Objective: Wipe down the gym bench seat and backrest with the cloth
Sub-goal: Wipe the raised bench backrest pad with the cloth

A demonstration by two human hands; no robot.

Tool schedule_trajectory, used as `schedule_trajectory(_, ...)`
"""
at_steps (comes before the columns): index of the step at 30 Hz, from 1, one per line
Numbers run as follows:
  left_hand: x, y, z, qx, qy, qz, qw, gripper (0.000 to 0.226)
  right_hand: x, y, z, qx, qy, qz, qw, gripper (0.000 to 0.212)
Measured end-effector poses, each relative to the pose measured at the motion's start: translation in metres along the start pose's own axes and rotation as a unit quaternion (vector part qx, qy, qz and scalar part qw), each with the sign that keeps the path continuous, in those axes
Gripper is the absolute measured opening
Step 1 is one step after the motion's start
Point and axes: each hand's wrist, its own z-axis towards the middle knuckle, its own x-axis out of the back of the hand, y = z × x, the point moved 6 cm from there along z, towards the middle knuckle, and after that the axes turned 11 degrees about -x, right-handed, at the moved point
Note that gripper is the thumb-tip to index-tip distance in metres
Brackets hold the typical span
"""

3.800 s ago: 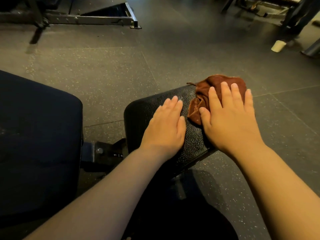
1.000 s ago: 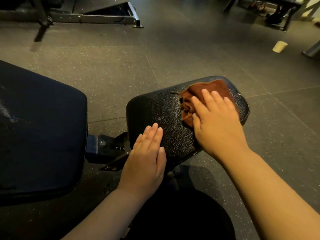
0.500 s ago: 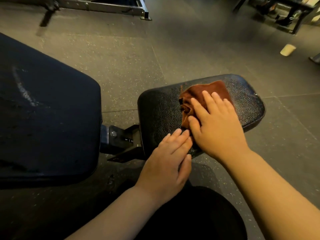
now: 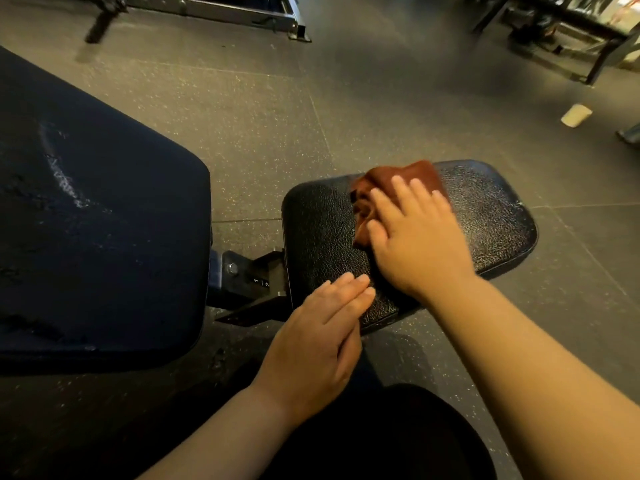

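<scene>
Head view: the cloth (image 4: 398, 174) is pressed flat under the right hand (image 4: 419, 240), fingers straight, at 12 o'clock on the seat (image 4: 485, 216). The left hand (image 4: 318, 341), fingers straight, empty, is rested at 7 o'clock. Bunched at the rim, the cloth could be pushed off; the backrest (image 4: 104, 220) could be missed.

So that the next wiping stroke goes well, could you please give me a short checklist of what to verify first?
1. Cloth held under the right hand: ok, straight fingers press it onto the seat.
2. Left hand away from the cloth: ok, its fingertips are at the seat's near edge.
3. Cloth spread flat: not ok, it is bunched.
4. Seat's far right end already wiped: cannot tell.
5. Backrest clean: not ok, pale smears show on it.
</scene>
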Motion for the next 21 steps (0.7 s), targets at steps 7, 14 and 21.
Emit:
schedule_trajectory(7, 0.009, -0.017, -0.002, 0.040, 0.008, 0.007, 0.999, 0.048, 0.007, 0.029, 0.010, -0.020, -0.010, -0.046, 0.999, 0.058)
schedule_trajectory(14, 0.004, -0.012, -0.017, 0.097, 0.026, -0.005, 0.995, 0.049, -0.014, -0.051, -0.025, 0.111, -0.026, 0.000, 0.993, 0.066)
schedule_trajectory(21, 0.016, -0.030, -0.009, 0.124, 0.007, 0.016, 0.992, 0.051, 0.004, 0.012, 0.012, 0.013, -0.020, -0.038, 0.999, 0.057)
